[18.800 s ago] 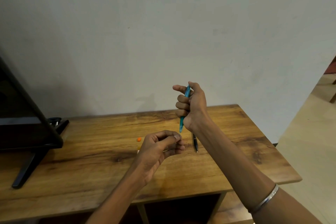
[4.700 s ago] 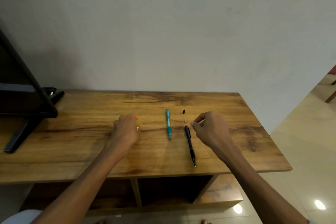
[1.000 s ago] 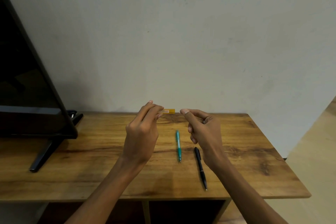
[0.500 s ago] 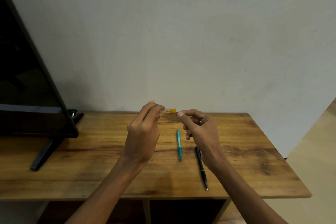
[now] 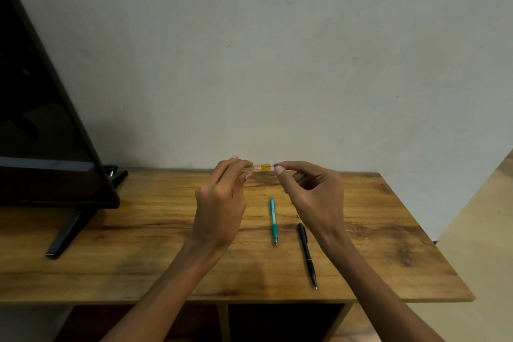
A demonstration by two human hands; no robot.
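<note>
Left hand (image 5: 219, 203) pinches one end of the yellow case (image 5: 259, 167), right hand (image 5: 311, 194) pinches the other; a teal pen (image 5: 273, 221) lies below them.

This looks like a room in a home: a flat-screen television (image 5: 41, 147) stands at the left edge of a wooden desk (image 5: 138, 258), against a bare plastered wall (image 5: 277, 64), with pale floor (image 5: 485, 230) beyond the right edge.
</note>
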